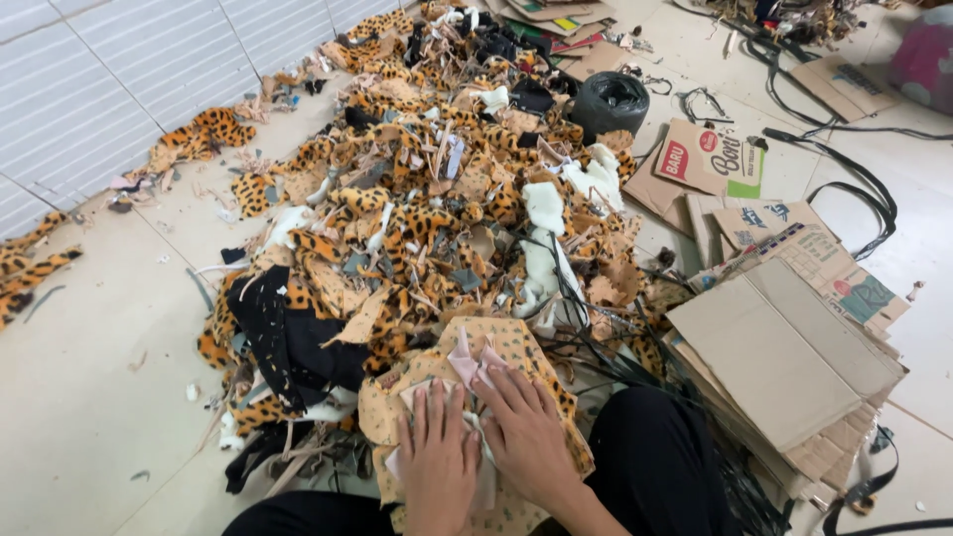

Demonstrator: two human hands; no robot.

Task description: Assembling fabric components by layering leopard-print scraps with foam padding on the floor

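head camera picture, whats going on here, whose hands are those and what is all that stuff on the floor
This is a single picture from a camera worn on a person's head, looking down at their own two bare hands. There is no machine. The person sits on a pale tiled floor, dark-clothed legs at the bottom edge.

The left hand and the right hand lie flat, palms down, side by side on a tan printed fabric piece, pressing small pale pink and white scraps against it. Neither hand grips anything.

Ahead lies a big pile of leopard-print fabric scraps, mixed with black and white offcuts. To the right is a stack of flattened cardboard, with black straps trailing over the floor and a black bag further back.
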